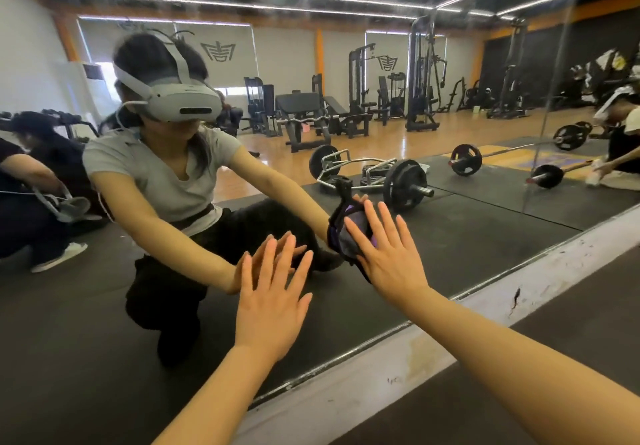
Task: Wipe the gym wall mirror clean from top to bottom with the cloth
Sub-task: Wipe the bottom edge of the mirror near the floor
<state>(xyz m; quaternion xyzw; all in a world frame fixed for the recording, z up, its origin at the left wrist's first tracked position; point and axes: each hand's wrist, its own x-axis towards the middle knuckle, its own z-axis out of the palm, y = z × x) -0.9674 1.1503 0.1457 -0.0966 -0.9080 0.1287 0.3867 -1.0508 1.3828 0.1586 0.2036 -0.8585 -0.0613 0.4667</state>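
We see both hands laid flat against the mirror [450, 230], low down near its bottom edge. The left hand [270, 306] has its fingers straight and spread, palm on the bare glass, and it holds nothing. The right hand [388, 254] also has straight, spread fingers; it presses the cloth [349, 233] against the glass rather than curling round it. The cloth is a dark bundle with purple showing, bunched under the right palm and fingers, its longer side running roughly up and down the glass; a black strap or loop sticks up from its top.

Just below the hands runs the mirror's metal bottom edge and then a scuffed white ledge [381, 372], with dark rubber floor matting [571, 334] beside it. Nothing stands between the hands and the glass.

In the reflection we see ourselves crouched, wearing a grey headset, with a loaded hex bar [374, 174] and barbells [502, 157] on black mats, weight machines behind, and another person's arm at the right edge.
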